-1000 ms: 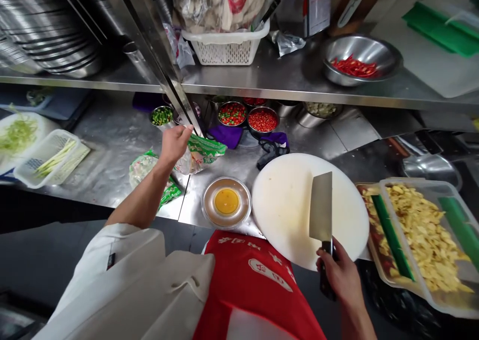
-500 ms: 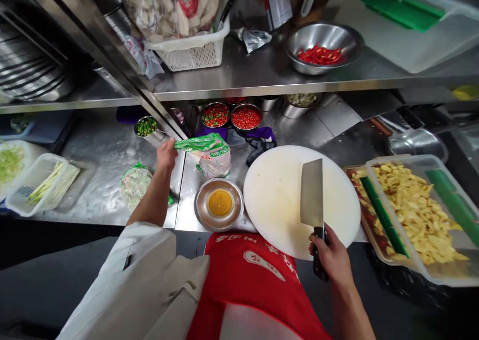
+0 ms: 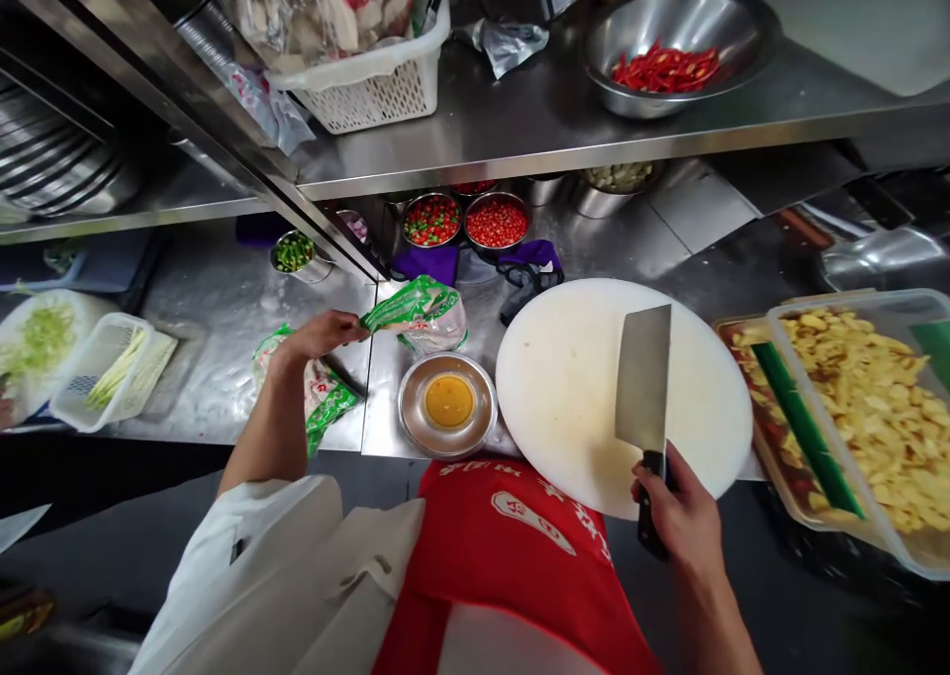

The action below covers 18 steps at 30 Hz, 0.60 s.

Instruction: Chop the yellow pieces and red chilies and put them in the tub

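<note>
My left hand (image 3: 331, 333) pinches the gathered neck of a clear plastic bag with green print (image 3: 437, 317), which rests on the steel counter. What fills the bag is pale and hard to make out. A second green-printed bag (image 3: 327, 398) lies beneath my left forearm. My right hand (image 3: 679, 507) grips the black handle of a cleaver (image 3: 642, 378), its broad blade over the round white cutting board (image 3: 553, 358). Between the board and the second bag stands a metal bowl (image 3: 411, 413) with orange-yellow liquid (image 3: 449, 400).
Tubs of chopped chillies (image 3: 497, 222) stand under the steel shelf (image 3: 475, 165). On the shelf are a white basket (image 3: 378, 86) and a bowl of red chilli strips (image 3: 687, 101). A box of yellow slices (image 3: 876, 388) is right, a white basket of green stalks (image 3: 93, 413) left.
My left hand has come down slightly, and the bag's neck sags with it. The view has shifted, uncovering more of the second bag. The cleaver stays over the board.
</note>
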### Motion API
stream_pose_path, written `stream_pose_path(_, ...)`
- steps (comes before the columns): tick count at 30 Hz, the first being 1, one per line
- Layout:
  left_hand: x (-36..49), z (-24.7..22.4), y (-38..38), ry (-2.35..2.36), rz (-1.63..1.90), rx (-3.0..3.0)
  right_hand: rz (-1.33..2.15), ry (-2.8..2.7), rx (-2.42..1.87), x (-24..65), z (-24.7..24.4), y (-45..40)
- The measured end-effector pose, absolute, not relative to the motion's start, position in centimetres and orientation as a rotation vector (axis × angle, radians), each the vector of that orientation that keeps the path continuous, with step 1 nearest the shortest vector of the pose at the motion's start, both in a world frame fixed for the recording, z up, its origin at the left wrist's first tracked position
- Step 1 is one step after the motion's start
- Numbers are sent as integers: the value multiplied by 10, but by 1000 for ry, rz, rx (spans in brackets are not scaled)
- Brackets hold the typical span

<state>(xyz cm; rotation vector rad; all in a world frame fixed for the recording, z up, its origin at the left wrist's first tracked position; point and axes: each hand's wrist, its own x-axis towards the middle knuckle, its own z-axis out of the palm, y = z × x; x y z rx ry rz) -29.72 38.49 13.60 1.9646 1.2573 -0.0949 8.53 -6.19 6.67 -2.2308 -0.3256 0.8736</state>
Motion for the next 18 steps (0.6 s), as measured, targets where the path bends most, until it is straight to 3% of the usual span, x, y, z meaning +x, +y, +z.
stream_pose_path(4,-266,147,390,1244,56,2324,913,-413,-2252,89,69,-54)
stream_pose_path(7,-212,138,394,1063,78,2317,904,-408,-2251,91,72,-49)
stream_pose_path(10,-173,124,395,1172,143,2204,905,-391,-2278,89,75,-48)
stream_pose_path(18,-202,114,369,1224,399,2337,919,-351,-2228,88,73,-49)
